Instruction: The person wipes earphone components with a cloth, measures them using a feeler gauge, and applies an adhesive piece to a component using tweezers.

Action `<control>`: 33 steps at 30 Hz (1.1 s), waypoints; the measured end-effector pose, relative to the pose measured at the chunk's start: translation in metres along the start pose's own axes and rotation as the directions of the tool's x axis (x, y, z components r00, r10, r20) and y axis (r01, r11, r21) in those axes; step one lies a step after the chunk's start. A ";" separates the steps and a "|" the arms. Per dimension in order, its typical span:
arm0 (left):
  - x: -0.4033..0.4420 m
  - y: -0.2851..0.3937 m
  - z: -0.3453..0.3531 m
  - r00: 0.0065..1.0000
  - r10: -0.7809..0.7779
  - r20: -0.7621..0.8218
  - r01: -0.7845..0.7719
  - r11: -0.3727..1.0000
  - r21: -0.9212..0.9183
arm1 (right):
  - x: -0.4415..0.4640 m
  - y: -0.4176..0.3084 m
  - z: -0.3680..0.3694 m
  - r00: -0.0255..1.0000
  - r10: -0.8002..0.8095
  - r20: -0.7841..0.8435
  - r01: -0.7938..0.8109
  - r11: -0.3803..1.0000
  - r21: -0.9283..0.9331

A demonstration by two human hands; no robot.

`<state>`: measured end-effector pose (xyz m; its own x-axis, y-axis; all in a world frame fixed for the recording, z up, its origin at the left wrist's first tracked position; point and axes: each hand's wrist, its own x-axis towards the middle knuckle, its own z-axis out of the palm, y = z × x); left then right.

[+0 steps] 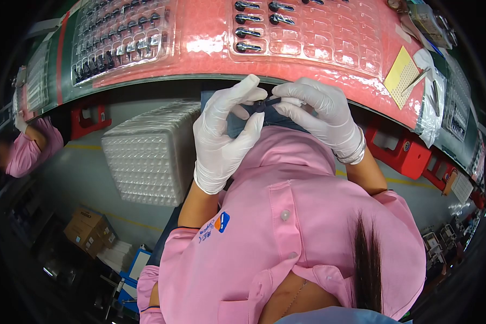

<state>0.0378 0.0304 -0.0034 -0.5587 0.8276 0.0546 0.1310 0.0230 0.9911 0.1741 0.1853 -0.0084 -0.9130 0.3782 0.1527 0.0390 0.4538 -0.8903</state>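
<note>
Both gloved hands meet over my lap, just off the table edge. Between the thumb and fingers of my left hand (227, 127) is the rounded end of a small black earbud (261, 106). My right hand (318, 110) pinches close to it, at the thin dark stem that points right. Fingertips cover part of the earbud, so its finer details are hidden. Beyond the hands, a clear blister tray (324, 51) on the table holds several similar black earbuds (248, 32) in its left columns, and some of its pockets are bare.
Another clear tray (170, 32) with rows of black pieces lies at the left. A yellow card (400, 78) and tweezers (416, 81) rest at the right. Stacked clear trays (146, 156) stand beside my left arm. Red stools (397, 148) are under the table. A co-worker's arm (35, 135) shows far left.
</note>
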 end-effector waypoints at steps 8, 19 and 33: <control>0.000 -0.003 0.000 0.993 0.120 0.017 -0.121 0.992 0.045 | -0.003 -0.006 0.002 0.995 0.094 -0.016 -0.092 0.988 0.126; -0.008 -0.003 0.000 0.985 -0.175 0.003 0.164 0.917 -0.365 | -0.004 -0.008 0.003 0.988 0.155 0.011 -0.155 0.974 0.165; -0.010 0.000 0.002 0.960 -0.278 -0.038 0.249 0.907 -0.339 | -0.006 -0.017 0.005 0.963 0.213 -0.164 -0.143 0.922 0.361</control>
<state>0.0445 0.0231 -0.0042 -0.6038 0.7666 -0.2183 -0.2981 0.0368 0.9538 0.1767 0.1712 0.0038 -0.8042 0.5937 0.0278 0.0197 0.0734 -0.9971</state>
